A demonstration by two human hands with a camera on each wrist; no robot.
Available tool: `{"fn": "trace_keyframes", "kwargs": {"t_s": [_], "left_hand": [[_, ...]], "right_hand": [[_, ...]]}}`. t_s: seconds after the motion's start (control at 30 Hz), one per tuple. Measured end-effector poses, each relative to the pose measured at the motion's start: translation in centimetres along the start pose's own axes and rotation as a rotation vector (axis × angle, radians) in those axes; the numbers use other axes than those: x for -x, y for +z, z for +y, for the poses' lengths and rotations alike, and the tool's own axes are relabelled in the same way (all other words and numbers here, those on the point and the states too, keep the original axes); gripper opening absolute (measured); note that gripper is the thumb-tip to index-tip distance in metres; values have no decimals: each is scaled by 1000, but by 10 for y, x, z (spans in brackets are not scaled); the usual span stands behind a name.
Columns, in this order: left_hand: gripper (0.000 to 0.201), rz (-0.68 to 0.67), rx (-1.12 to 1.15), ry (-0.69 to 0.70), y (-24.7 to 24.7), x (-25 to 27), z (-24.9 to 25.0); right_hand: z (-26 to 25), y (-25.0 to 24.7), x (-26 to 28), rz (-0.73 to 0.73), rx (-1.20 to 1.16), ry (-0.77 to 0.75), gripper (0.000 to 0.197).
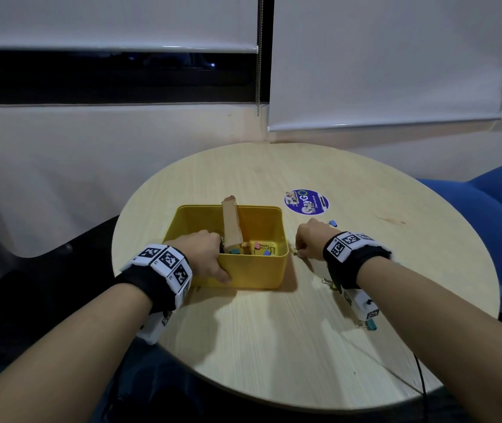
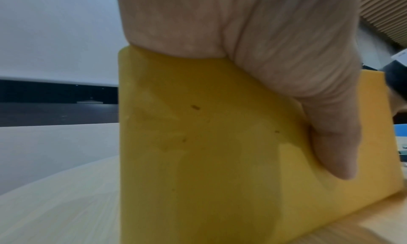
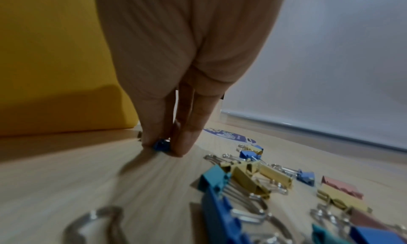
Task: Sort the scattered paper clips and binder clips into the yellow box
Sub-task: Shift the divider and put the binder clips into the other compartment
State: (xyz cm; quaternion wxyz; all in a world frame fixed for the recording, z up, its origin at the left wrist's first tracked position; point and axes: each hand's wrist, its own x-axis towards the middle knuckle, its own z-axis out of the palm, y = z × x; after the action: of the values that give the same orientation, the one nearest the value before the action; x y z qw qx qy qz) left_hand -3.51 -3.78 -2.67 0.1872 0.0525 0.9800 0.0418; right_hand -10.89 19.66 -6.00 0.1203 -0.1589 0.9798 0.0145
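Roller blinds and a dark window strip back a round, pale wood counter (image 1: 274,331). From the head view, the yellow box (image 1: 252,270) sits near the counter's middle with a cardboard divider (image 1: 232,224) leaning in it and several binder clips (image 1: 257,248) already inside, right of the divider. The left hand (image 1: 201,251) grips the box's wall at about 8 o'clock, thumb outside. The right hand (image 1: 312,239) reaches down at the box's 3 o'clock side. A purple sticker (image 1: 306,202) lies at 1 o'clock from the box.

From the left wrist, the left hand's thumb (image 2: 330,134) presses the box's outer wall; the fingers are curled over the rim and hidden.

From the right wrist, the right hand's fingers (image 3: 187,134) are pinched together on a small blue binder clip (image 3: 161,146) at the counter surface, just beside the box. A loose pile of clips (image 3: 253,176) waits at 4 o'clock from that hand, well over a dozen by the look.

Judging by this, sorting is partway: some clips boxed, many left, no paper clips clearly told apart.
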Motion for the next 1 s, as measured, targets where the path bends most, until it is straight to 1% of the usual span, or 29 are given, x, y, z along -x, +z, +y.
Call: {"fn": "trace_keyframes", "kwargs": {"t_s": [0.13, 0.27, 0.33, 0.43, 0.5, 0.53, 0.57, 0.6, 0.63, 0.67, 0.73, 0.8, 0.83, 1.0], "left_hand": [[68, 3, 2, 0, 1, -1, -2], [69, -2, -22, -7, 0, -1, -2], [69, -7, -20, -11, 0, 0, -1], [69, -14, -27, -18, 0, 1, 0], [70, -13, -21, -14, 0, 1, 0], [71, -13, -16, -12, 0, 1, 0], [72, -14, -12, -14, 0, 1, 0], [72, -12, -10, -14, 0, 1, -1], [71, -11, -12, -15, 0, 2, 0], [71, -9, -13, -14, 0, 2, 0], [69, -4, -14, -11, -1, 4, 1], [69, -3, -15, -12, -1, 5, 2], [68, -5, -17, -13, -1, 6, 2], [69, 3, -14, -3, -1, 5, 2]], "right_hand": [[-5, 0, 3, 14, 31, -5, 23], [-6, -2, 4, -28, 76, -70, 37], [-6, -4, 5, -27, 31, -88, 40], [-9, -9, 7, -24, -9, -119, 29], [-13, -9, 7, -42, 24, -101, 8], [-15, -8, 5, -50, 27, -77, 23], [-20, -9, 6, -46, 34, -86, 38], [-21, -9, 6, -57, 24, -74, 44], [-23, -9, 6, -60, 18, -65, 44], [-23, -9, 6, -60, 22, -52, 38], [-24, -9, 9, -59, 63, -59, 7], [-24, -8, 9, -62, 78, -73, 21], [-24, -7, 9, -61, 72, -72, 25], [-19, -11, 10, 6, 11, -64, 25]]}}
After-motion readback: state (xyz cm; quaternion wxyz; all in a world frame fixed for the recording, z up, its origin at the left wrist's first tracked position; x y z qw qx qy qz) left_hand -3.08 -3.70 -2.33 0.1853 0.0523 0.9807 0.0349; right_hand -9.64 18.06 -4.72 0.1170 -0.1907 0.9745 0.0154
